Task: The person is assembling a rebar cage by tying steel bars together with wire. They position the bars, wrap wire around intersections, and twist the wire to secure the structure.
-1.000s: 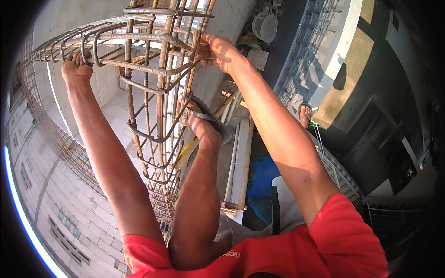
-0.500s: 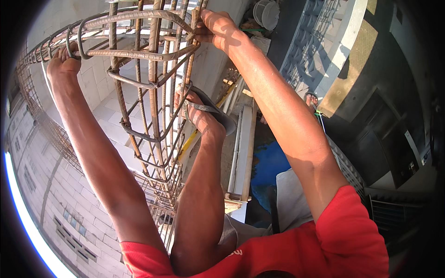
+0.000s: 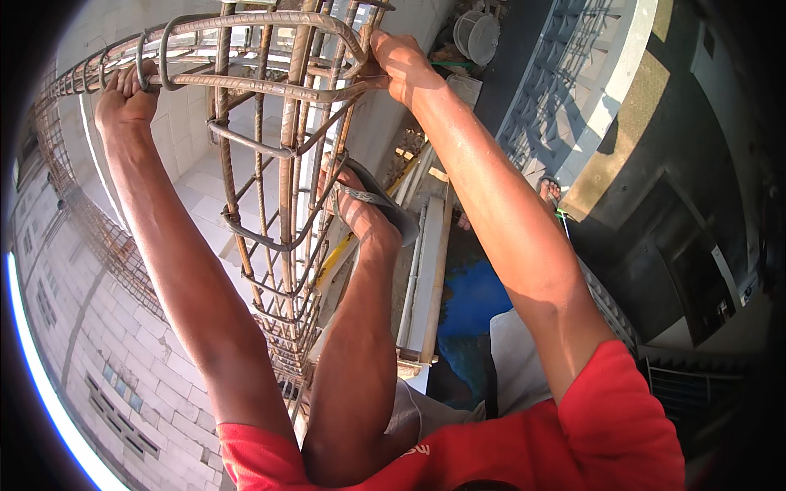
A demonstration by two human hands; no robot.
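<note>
A cage of ribbed steel bars rises as a column [image 3: 288, 155], with bent stirrups around its upright bars. At its top it meets a horizontal beam cage [image 3: 246, 82] running off to the left. My left hand [image 3: 128, 98] is closed around the lower long bar of that beam, beside a ring-shaped stirrup [image 3: 168, 57]. My right hand [image 3: 401, 65] is closed at the bent bar corner on the column's right side. Its fingertips are partly hidden there, and what they pinch cannot be made out. My foot in a dark flip-flop [image 3: 381, 200] rests against the column's right side.
Pale block walls [image 3: 123, 327] stand at left, with another bar cage [image 3: 90, 221] along them. Planks [image 3: 422, 278] and a blue surface [image 3: 475, 303] lie below on the right. Another person's foot [image 3: 549, 191] shows beside a grey ledge [image 3: 606, 106]. Round white containers [image 3: 476, 37] sit at the top.
The bar cage and both hands sit slightly farther right in the picture. My left hand appears a little higher, my right a little lower. Both stay closed at nearly the same places on the cage.
</note>
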